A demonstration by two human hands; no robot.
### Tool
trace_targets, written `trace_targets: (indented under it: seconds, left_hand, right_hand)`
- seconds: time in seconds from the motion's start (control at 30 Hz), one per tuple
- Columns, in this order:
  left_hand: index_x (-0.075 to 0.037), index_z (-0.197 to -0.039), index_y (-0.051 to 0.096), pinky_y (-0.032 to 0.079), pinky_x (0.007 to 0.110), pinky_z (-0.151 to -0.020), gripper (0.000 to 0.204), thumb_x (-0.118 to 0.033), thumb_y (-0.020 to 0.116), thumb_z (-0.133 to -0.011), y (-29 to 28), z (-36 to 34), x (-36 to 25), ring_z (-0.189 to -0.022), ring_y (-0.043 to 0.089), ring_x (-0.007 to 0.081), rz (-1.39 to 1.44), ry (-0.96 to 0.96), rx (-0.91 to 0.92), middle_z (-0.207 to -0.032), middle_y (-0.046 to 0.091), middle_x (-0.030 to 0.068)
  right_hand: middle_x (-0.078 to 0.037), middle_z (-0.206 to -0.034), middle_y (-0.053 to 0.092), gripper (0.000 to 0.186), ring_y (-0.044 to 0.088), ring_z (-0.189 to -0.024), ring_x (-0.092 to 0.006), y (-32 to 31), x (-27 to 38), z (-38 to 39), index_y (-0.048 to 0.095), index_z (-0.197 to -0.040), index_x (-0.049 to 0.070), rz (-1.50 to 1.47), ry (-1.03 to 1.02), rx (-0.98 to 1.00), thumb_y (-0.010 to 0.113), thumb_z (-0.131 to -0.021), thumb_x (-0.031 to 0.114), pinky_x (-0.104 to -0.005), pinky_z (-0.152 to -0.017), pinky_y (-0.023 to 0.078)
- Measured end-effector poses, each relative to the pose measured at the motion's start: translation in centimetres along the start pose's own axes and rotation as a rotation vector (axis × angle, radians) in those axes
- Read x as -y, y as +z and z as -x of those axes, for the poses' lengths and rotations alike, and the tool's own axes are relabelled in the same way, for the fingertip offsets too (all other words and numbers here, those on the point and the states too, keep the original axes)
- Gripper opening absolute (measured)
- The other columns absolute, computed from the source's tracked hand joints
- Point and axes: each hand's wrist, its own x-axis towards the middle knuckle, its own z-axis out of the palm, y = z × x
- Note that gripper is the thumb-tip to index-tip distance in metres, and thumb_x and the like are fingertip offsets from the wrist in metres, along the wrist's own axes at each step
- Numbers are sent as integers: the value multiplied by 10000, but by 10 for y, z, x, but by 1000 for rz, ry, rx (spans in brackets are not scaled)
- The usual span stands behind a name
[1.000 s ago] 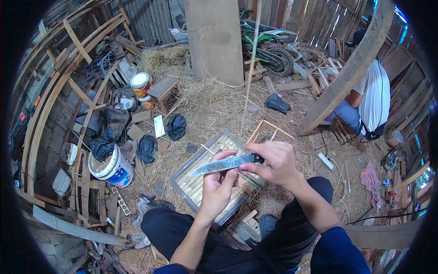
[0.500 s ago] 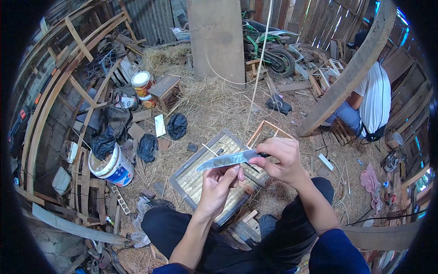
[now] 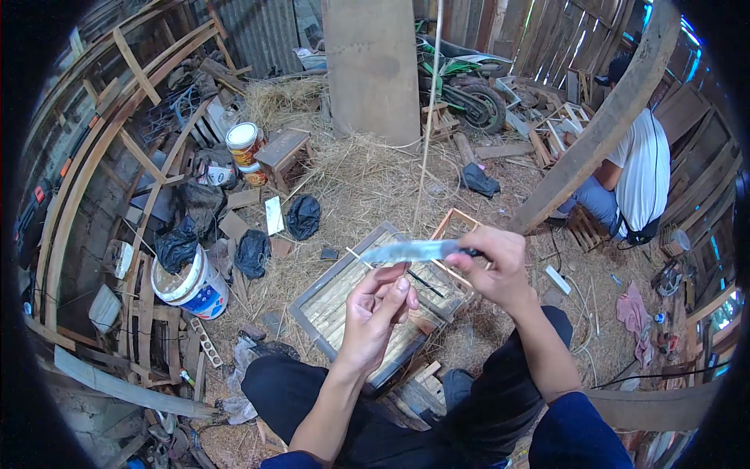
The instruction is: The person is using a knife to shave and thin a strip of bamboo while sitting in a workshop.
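Observation:
My right hand [image 3: 492, 266] is closed on the dark handle of a knife, whose broad steel blade [image 3: 402, 252] is motion-blurred and points left, above my left hand [image 3: 375, 313]. My left hand has its fingers curled and pinched on a long, thin, pale strip [image 3: 426, 156] that rises toward the top edge; its lower end is partly hidden at my fingers. Beneath both hands lies a slatted wooden panel with a grey frame [image 3: 328, 293], with a thin dark rod-like piece [image 3: 428, 285] over it. A small open wooden frame [image 3: 449, 219] lies just beyond.
A co-worker in a white shirt [image 3: 637, 172] crouches at right behind a leaning post [image 3: 578, 164]. Around are a white bucket [image 3: 203, 293], stacked paint cans [image 3: 244, 148], a stool [image 3: 281, 156], black bags [image 3: 302, 217], an upright board [image 3: 371, 70], a motorbike [image 3: 469, 94] and scrap wood [image 3: 125, 180].
The knife has moved up and to the right with my right hand, uncovering more of my left hand. The long strip has swayed sideways, first right, then back left.

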Motion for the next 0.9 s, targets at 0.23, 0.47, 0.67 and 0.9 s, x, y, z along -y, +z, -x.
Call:
trace_targets:
  seconds: [0.23,0.47,0.67,0.9]
  left_hand:
    - [-13,-1270,594,379,212,-611,318,-131,645,-979,1,-1,3,-744,535,70,-7,41,-37,-873,645,40]
    - [-22,-1246,604,377,206,-614,289,-158,633,-993,3,-8,-2,-734,530,60,-1,61,-32,-857,641,28]
    - [-25,-1236,598,379,199,-616,260,-156,599,-1011,-1,1,-1,-718,523,45,-61,-10,3,-856,647,31]
    - [6,-1352,550,365,190,-615,371,-170,563,-1026,-1,-6,-4,-698,467,29,77,-105,35,-887,662,35]
  right_hand:
    - [-34,-625,595,257,579,-524,-211,8,6,-5,697,-821,106,8,-145,129,841,-727,297,-333,-484,418]
    - [-55,-678,652,260,617,-572,-216,2,-8,-6,698,-839,85,56,-106,47,855,-733,263,-313,-515,450]
    - [-70,-726,685,227,643,-620,-154,-24,-30,-5,686,-884,40,36,209,-199,823,-821,209,-278,-567,484]
    - [-74,-721,667,264,650,-614,-249,11,-6,-3,699,-899,63,-30,-42,125,838,-748,229,-338,-545,485]
